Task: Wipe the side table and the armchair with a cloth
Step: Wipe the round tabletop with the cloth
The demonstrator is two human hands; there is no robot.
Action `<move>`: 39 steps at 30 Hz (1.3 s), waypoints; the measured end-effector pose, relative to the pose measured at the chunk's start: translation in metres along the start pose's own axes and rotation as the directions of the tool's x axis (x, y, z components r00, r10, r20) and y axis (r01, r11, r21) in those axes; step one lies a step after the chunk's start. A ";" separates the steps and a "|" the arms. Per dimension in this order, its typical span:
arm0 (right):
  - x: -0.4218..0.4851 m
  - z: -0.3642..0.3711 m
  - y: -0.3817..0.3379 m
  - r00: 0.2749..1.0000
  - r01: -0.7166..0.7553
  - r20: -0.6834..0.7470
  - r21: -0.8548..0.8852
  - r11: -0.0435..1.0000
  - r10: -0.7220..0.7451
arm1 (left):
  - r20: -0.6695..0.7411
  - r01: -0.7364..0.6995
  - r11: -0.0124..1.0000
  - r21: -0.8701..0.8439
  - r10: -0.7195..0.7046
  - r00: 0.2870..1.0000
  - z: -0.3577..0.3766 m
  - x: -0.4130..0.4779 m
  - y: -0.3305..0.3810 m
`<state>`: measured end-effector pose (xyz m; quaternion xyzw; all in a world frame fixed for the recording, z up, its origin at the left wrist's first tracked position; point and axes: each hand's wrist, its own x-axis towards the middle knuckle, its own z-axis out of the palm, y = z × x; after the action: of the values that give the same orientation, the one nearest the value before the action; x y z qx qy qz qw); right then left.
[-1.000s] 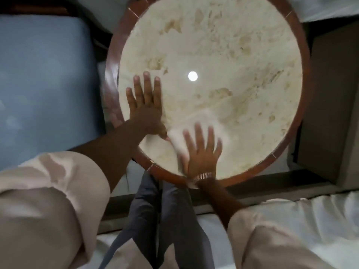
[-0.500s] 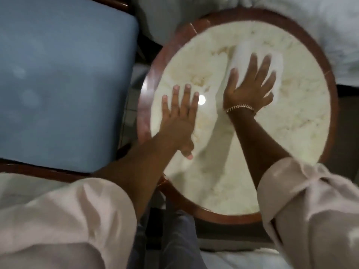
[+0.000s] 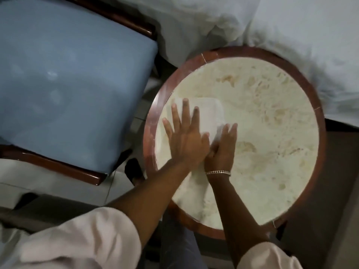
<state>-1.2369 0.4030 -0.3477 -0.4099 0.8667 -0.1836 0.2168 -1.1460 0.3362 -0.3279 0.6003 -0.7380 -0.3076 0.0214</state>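
The round side table [image 3: 322,133] has a cream marble top and a reddish-brown wooden rim. A white folded cloth [image 3: 210,111] lies on the left part of the top. My left hand [image 3: 184,138] rests flat with its fingers spread, the fingertips over the cloth's left half. My right hand [image 3: 223,148], with a bracelet at the wrist, presses against the cloth's near right corner and touches my left hand. The armchair [image 3: 68,84], with a blue seat cushion and a dark wooden frame, stands to the left of the table.
White bedding [image 3: 291,26] bulges against the table's far and right rim. A narrow strip of tiled floor [image 3: 141,113] separates the armchair from the table. My dark shoe [image 3: 134,171] shows in that gap near the chair's front corner.
My right hand has swept the cloth from the far middle of the top back to the left, up against my left hand. The view has swung so the table now sits lower right.
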 end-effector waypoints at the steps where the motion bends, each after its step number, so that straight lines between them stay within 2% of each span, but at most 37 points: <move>1: 0.002 -0.003 0.004 0.998 -0.045 0.039 -0.059 0.997 0.047 | 0.002 0.020 0.998 0.061 -0.021 1.000 0.006 0.000 0.006; 3: 0.008 -0.009 0.009 0.987 -0.048 0.144 -0.162 0.986 0.071 | -0.008 -0.006 0.993 0.120 0.007 1.000 0.010 0.014 0.008; 5: 0.014 -0.016 0.007 0.963 0.012 0.261 -0.290 0.957 0.067 | 0.023 -0.116 0.978 0.171 0.114 0.993 -0.001 0.045 0.003; 8: 0.036 -0.015 -0.012 0.890 -0.005 0.419 -0.390 0.921 0.182 | 0.024 -0.248 0.919 0.307 0.253 0.967 -0.031 0.110 0.007; 11: 0.064 0.004 -0.044 0.895 0.023 0.415 -0.408 0.913 0.163 | 0.058 -0.303 0.879 0.368 0.304 0.951 -0.053 0.162 0.012; 14: 0.064 0.016 -0.052 0.939 0.069 0.336 -0.384 0.921 0.070 | 0.107 -0.377 0.834 0.402 0.366 0.924 -0.050 0.164 -0.003; 17: 0.036 0.017 -0.041 0.934 0.184 0.356 -0.386 0.904 -0.038 | 0.041 -0.318 0.861 0.396 0.330 0.943 -0.043 0.125 -0.045; 20: 0.023 0.014 -0.042 0.868 0.213 0.496 -0.416 0.884 0.024 | 0.019 -0.238 0.888 0.394 0.251 0.968 -0.040 0.058 -0.091; 23: 0.027 0.012 -0.046 0.817 0.241 0.572 -0.458 0.856 0.075 | 0.050 -0.160 0.941 0.298 0.152 0.987 -0.040 0.015 -0.103; 26: 0.031 0.008 -0.051 0.797 0.238 0.594 -0.477 0.846 0.111 | -0.004 -0.143 0.940 0.309 0.152 0.988 -0.043 0.061 -0.067; 30: 0.033 0.009 -0.053 0.787 0.211 0.597 -0.502 0.839 0.159 | -0.041 -0.313 0.881 0.353 0.349 0.936 -0.030 0.174 0.007; 33: 0.034 0.010 -0.056 0.785 0.201 0.592 -0.522 0.829 0.183 | -0.022 -0.343 0.867 0.362 0.376 0.927 -0.022 0.208 0.041; 35: 0.035 0.009 -0.056 0.776 0.210 0.603 -0.525 0.825 0.187 | 0.028 -0.357 0.868 0.345 0.371 0.928 -0.025 0.205 0.039; 39: 0.033 0.007 -0.057 0.776 0.221 0.605 -0.523 0.823 0.176 | -0.072 -0.311 0.904 0.292 0.345 0.936 -0.035 0.156 -0.024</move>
<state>-1.2163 0.3419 -0.3324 -0.5034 0.7520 0.2275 0.3595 -1.1544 0.1784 -0.3636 0.4819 -0.8615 -0.1565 0.0341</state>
